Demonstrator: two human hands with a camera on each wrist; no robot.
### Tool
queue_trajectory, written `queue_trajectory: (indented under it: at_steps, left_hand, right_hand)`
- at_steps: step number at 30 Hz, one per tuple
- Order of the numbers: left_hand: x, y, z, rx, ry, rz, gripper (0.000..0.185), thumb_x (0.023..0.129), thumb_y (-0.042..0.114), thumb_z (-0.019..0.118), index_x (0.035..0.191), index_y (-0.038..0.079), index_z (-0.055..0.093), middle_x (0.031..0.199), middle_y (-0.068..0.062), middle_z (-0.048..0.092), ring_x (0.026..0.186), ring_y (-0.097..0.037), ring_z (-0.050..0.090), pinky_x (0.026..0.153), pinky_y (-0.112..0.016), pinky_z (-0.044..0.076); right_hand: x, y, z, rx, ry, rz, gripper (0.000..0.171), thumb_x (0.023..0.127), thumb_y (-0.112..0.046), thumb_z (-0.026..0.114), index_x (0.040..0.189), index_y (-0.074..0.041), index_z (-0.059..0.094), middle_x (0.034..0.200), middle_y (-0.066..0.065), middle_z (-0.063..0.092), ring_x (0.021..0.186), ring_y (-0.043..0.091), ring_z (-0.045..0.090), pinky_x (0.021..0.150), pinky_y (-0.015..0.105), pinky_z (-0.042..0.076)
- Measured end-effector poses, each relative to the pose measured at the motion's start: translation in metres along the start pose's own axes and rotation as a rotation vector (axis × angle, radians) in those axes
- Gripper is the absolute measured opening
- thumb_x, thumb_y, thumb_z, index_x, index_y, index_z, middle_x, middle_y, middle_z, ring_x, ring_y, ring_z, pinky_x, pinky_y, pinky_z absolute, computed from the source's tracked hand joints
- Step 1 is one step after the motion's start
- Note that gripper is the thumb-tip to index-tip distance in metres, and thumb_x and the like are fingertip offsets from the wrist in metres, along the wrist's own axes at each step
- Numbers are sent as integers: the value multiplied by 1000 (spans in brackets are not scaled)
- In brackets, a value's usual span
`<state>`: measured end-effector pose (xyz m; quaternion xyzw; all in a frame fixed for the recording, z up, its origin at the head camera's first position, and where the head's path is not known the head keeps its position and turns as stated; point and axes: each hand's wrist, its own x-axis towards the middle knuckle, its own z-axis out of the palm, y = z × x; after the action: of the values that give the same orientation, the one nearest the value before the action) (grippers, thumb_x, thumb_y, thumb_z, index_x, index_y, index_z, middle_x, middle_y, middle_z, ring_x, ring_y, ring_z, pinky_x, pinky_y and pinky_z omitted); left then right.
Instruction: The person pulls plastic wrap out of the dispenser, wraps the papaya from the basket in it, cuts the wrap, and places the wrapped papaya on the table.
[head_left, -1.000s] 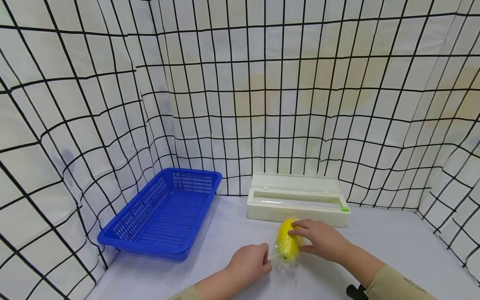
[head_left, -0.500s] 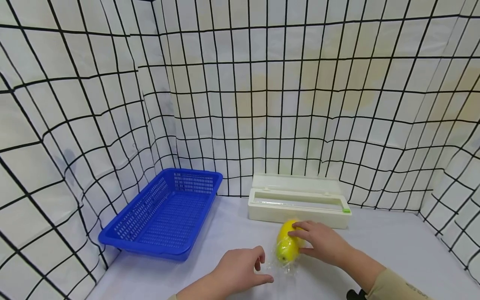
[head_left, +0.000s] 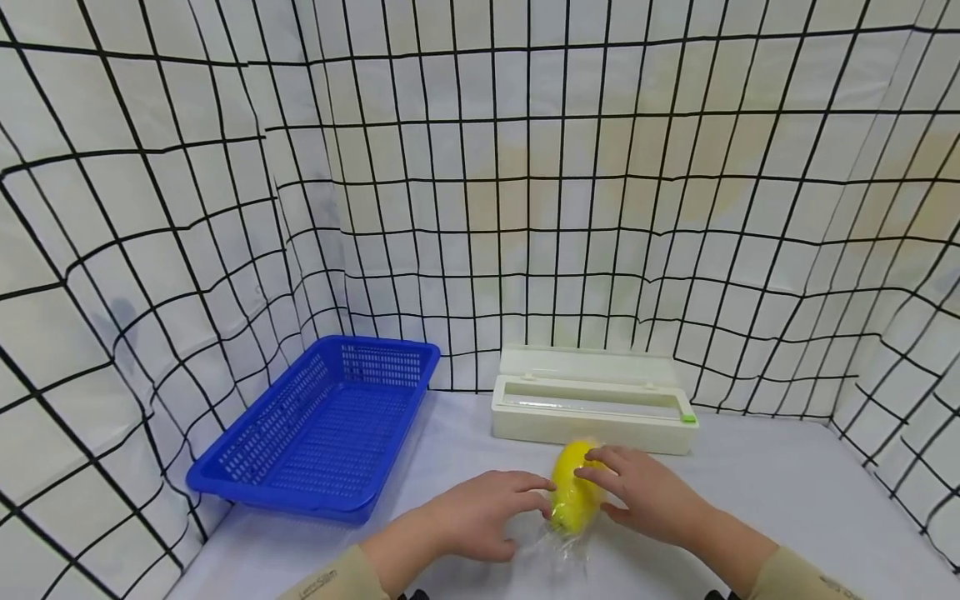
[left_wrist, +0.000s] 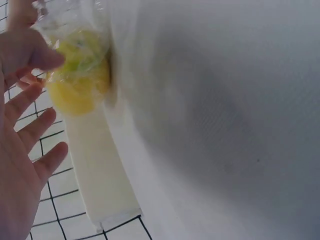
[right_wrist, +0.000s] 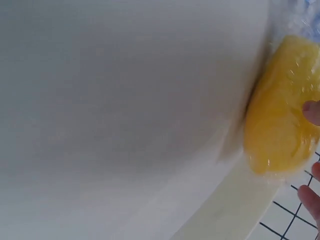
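The left hand (head_left: 480, 517) lies loosely open, fingertips touching the left side of the film-wrapped lemon (head_left: 573, 492). The right hand (head_left: 645, 492), fingers relaxed, rests on its right side. The lemon lies low and centre in the frame on the desk (head_left: 787, 500), between both hands, long axis pointing toward the cream wrap dispenser (head_left: 592, 408) behind.

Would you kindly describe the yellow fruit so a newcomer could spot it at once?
Start at the cream cling-film dispenser box at the back of the table. Just in front of it lies the yellow fruit, between the left hand and right hand. It alone is yellow and wrapped in clear film.
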<state>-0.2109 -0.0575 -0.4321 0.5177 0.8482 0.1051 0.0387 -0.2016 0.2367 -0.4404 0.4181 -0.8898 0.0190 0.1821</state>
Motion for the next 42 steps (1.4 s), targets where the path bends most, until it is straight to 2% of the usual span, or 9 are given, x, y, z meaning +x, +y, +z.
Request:
queue_trajectory:
  at_steps: [2, 6, 13, 19, 23, 28, 35, 38, 42]
  left_hand:
    - [5, 0, 2, 57, -8, 38, 55, 76, 7, 74, 124, 32, 61, 151, 13, 43, 139, -10, 39, 111, -37, 37]
    - [13, -2, 7, 158, -17, 80, 56, 81, 0, 73, 123, 35, 61, 152, 16, 41, 143, -10, 33, 114, -39, 34]
    - [21, -6, 14, 317, 19, 137, 44, 85, 19, 80, 119, 37, 60, 151, 9, 43, 139, -12, 39, 113, -34, 35]
    - [24, -7, 17, 328, 52, 148, 14, 97, 27, 65, 109, 35, 64, 146, 5, 48, 134, -14, 44, 109, -34, 39]
    - [26, -5, 17, 304, 60, 121, 8, 97, 32, 65, 104, 33, 68, 145, 5, 50, 132, -13, 46, 108, -33, 41]
    - [30, -4, 15, 247, 44, 80, 6, 95, 30, 67, 101, 31, 69, 144, 7, 51, 129, -10, 50, 106, -31, 43]
    - [30, -3, 8, 163, 13, 35, 5, 94, 25, 65, 97, 29, 67, 142, 8, 54, 118, -8, 58, 99, -27, 48]
    - [29, -2, 5, 157, 9, 30, 6, 95, 24, 63, 93, 29, 65, 142, 7, 54, 117, -8, 59, 98, -27, 48]
    - [28, -2, 4, 139, 10, 3, 6, 97, 26, 62, 91, 29, 62, 141, 8, 54, 120, -8, 57, 101, -28, 47]
  right_hand:
    - [-2, -3, 1, -18, -4, -37, 58, 73, -24, 89, 123, -25, 60, 121, -2, 60, 110, 20, 59, 92, 41, 54]
    - [-5, -7, 3, -49, -40, -107, 52, 75, -28, 88, 119, -25, 60, 120, -4, 60, 110, 18, 58, 93, 40, 53]
    - [-7, -15, 9, -141, -12, -285, 50, 74, -42, 86, 112, -25, 59, 120, -4, 58, 112, 17, 55, 94, 36, 51]
    - [2, -27, 10, -198, -19, -357, 47, 78, -51, 81, 109, -24, 58, 113, -7, 58, 106, 14, 52, 90, 30, 49]
    - [7, -32, 11, -216, -9, -359, 44, 78, -50, 81, 107, -24, 60, 108, -7, 58, 102, 13, 51, 85, 28, 48]
    - [7, -33, 13, -194, 48, -351, 28, 78, -37, 83, 93, -27, 61, 100, -7, 57, 97, 14, 52, 79, 27, 48]
    - [0, -28, 20, 13, 99, -267, 20, 79, -24, 80, 86, -26, 61, 110, -8, 64, 111, 16, 58, 91, 35, 53]
    - [-4, -27, 21, 118, 155, -226, 20, 78, -17, 77, 86, -24, 60, 112, -7, 64, 114, 17, 60, 91, 37, 54]
    - [-6, -28, 18, 214, 198, -153, 24, 76, -12, 77, 85, -25, 58, 114, -9, 64, 111, 14, 62, 87, 33, 56]
